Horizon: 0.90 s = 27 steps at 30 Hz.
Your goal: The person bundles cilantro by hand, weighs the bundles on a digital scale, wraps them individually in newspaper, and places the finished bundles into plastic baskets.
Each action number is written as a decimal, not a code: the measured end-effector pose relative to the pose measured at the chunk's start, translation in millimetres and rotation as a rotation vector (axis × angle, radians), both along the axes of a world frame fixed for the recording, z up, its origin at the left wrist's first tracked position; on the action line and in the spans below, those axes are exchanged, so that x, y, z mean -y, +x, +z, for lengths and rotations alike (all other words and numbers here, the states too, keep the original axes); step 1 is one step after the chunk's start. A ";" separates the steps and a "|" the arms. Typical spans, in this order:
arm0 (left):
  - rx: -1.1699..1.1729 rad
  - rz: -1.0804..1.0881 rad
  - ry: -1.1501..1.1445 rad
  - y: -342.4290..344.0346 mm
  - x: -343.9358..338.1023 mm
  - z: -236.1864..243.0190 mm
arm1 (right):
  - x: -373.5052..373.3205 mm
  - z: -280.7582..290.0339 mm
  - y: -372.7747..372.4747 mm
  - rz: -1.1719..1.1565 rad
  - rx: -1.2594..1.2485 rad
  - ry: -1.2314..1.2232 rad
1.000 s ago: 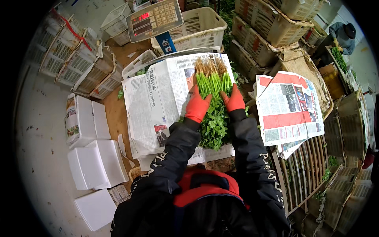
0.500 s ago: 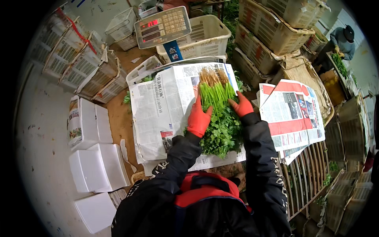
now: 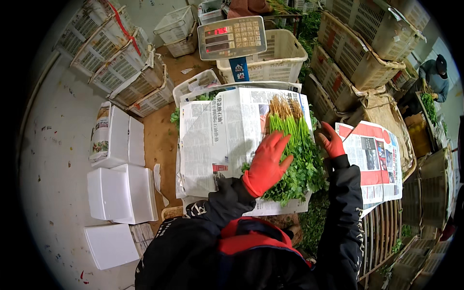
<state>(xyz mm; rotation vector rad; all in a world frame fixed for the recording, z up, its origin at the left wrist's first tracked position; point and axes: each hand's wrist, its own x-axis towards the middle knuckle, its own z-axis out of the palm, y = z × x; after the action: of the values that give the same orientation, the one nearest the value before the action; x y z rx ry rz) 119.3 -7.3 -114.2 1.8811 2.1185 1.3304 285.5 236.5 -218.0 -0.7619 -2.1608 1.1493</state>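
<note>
A bunch of leafy greens with pale green stems and brown roots (image 3: 302, 164) lies on spread newspaper (image 3: 208, 145) before me. My left hand (image 3: 267, 162), in a red glove, is open over the left part of the bunch, fingers apart; whether it touches the leaves is unclear. My right hand (image 3: 330, 141), also red-gloved, is open at the bunch's right side, fingers spread, beside another stack of newspaper (image 3: 377, 166). Neither hand holds anything.
A scale display (image 3: 232, 38) stands beyond the newspaper, before a plastic crate (image 3: 290, 65). Crate stacks rise at left (image 3: 121, 58) and right (image 3: 357, 48). White foam boxes (image 3: 111, 198) lie left, a metal rack (image 3: 379, 232) right. Another person (image 3: 435, 82) works at far right.
My hands have parted from the sides of the bunch: the left shifted down over the leaves, the right outward to the right and opened. The whole view has shifted.
</note>
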 end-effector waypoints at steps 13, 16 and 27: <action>-0.103 -0.168 -0.008 13.2 -23.6 33.2 | 4.4 23.0 -8.9 0.032 -0.074 -0.040; -0.120 -0.131 -0.006 8.2 -39.4 22.8 | 15.9 31.2 -21.2 0.048 -0.088 0.148; -0.231 -0.012 -0.239 -32.4 -60.7 -97.1 | 65.4 -15.3 -69.5 0.089 0.126 0.544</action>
<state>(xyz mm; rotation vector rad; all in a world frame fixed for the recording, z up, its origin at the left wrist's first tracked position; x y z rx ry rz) 86.9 53.4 -211.3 2.0237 2.2444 0.8459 215.9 171.1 -233.4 -0.5044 -2.4690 0.5107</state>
